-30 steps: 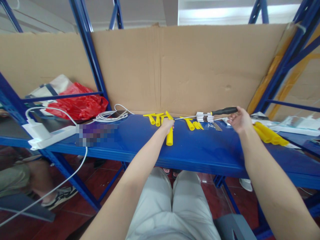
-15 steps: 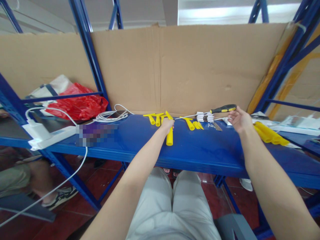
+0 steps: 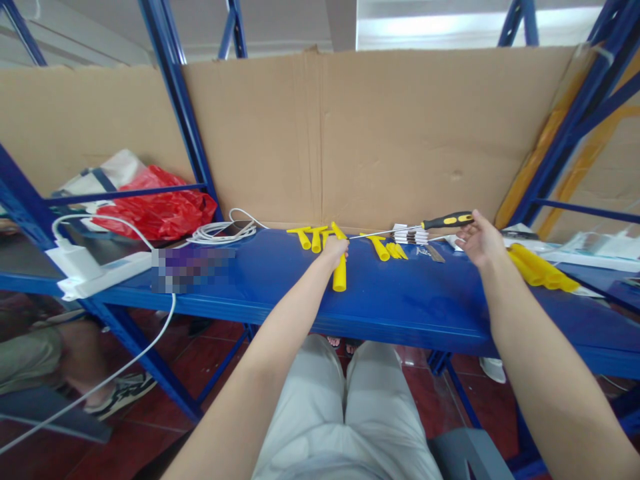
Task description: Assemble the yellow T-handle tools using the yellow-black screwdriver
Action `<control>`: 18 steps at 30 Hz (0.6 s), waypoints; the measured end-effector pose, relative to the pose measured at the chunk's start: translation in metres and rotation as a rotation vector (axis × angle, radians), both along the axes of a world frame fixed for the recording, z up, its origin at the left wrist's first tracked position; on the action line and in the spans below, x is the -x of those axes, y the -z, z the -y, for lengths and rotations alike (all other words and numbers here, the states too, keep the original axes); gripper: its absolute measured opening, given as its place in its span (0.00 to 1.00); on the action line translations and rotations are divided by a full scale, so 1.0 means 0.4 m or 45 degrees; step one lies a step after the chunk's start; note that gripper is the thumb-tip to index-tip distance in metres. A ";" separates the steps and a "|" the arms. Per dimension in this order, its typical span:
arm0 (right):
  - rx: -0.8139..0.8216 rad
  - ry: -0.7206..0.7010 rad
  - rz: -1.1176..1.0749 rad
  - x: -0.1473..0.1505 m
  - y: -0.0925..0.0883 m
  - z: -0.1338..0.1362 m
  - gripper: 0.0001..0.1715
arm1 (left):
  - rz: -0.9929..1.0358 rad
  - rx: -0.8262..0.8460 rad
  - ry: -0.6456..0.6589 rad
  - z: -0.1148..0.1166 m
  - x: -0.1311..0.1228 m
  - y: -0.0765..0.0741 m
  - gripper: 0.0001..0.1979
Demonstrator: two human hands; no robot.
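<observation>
My left hand [image 3: 335,251] is closed around a yellow T-shaped plastic piece [image 3: 339,277], whose hollow round end points toward me. In my right hand [image 3: 481,241] is the end of a black-and-yellow screwdriver handle [image 3: 447,220], gripped by the fingertips. The screwdriver lies nearly level, its long thin shaft reaching left to the piece at my left hand. Where the tip meets the piece is too small to make out. Several similar yellow pieces [image 3: 316,241] lie just left of my left hand, and another T-shaped piece [image 3: 381,249] lies to its right.
Small yellow wedges [image 3: 397,251], a stack of white-and-brown strips [image 3: 410,234] and tiny metal parts [image 3: 424,251] lie on the blue shelf [image 3: 280,293]. Yellow tubes [image 3: 540,270] are at right. A white power strip [image 3: 107,275], coiled cable [image 3: 223,233] and red bag [image 3: 160,203] sit left.
</observation>
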State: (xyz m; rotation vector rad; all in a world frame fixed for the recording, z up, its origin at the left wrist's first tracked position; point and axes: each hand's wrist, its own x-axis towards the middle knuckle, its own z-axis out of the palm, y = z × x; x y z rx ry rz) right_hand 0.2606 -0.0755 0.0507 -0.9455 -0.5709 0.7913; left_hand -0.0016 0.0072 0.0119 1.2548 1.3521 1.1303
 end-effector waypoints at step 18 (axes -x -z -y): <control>-0.040 -0.042 0.071 -0.018 0.014 -0.017 0.25 | -0.004 0.011 -0.002 -0.014 0.002 0.005 0.07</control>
